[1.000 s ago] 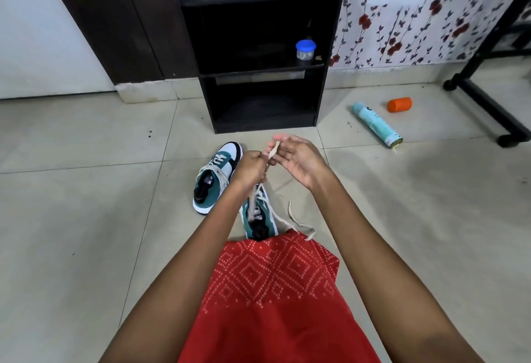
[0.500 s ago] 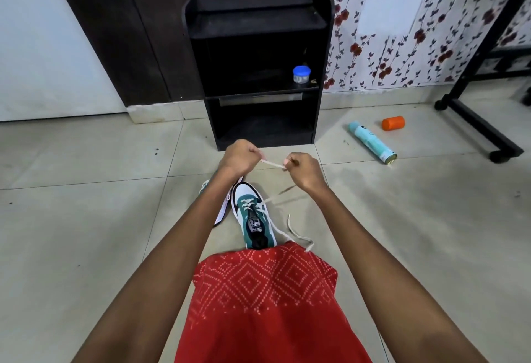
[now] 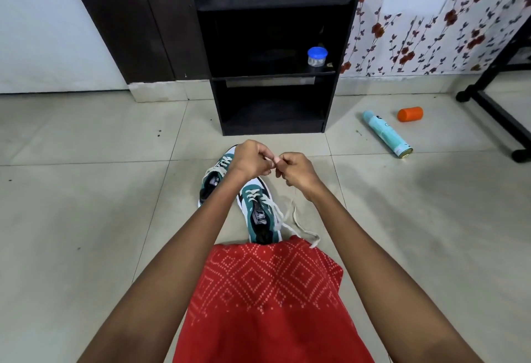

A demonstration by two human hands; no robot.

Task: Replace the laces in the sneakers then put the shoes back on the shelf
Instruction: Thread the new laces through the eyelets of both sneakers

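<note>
Two teal-and-white sneakers lie on the tiled floor in front of me. The near sneaker (image 3: 260,213) points away from me, its white lace (image 3: 298,226) trailing loose to the right. The far sneaker (image 3: 214,178) sits left of it, partly hidden by my left forearm. My left hand (image 3: 251,160) and my right hand (image 3: 297,171) are held close together above the shoes, fingers curled, both pinching a short bit of lace between them. The black shelf (image 3: 273,75) stands straight ahead against the wall.
A small blue-lidded jar (image 3: 317,56) stands on the shelf's middle board. A teal spray can (image 3: 386,134) and an orange cap (image 3: 410,114) lie on the floor to the right. A black wheeled frame (image 3: 494,109) stands at far right. My red patterned garment (image 3: 270,299) covers my lap.
My hands have come closer together, shortening the stretch of lace between them, and dropped slightly toward the shoes. The camera view has tilted, so the far sneaker shows more.
</note>
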